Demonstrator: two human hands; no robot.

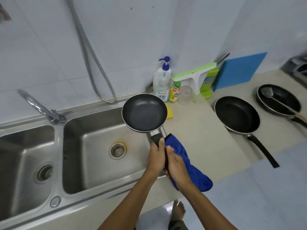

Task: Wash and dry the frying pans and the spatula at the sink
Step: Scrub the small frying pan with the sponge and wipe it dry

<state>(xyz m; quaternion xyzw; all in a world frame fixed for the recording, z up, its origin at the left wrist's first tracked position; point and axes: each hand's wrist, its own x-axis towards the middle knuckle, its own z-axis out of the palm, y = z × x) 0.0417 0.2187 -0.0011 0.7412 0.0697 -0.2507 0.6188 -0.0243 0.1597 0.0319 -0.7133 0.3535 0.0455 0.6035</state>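
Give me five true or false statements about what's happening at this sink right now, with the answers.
1. The left hand grips the small pan by its handle. True.
2. The blue cloth lies in the sink. False: the right hand holds it at the pan's handle.
3. A near pan and a far pan sit on the counter. True.
4. The spatula lies in the sink. False: it rests in the far pan.
5. Water runs from the faucet. False: no stream shows.
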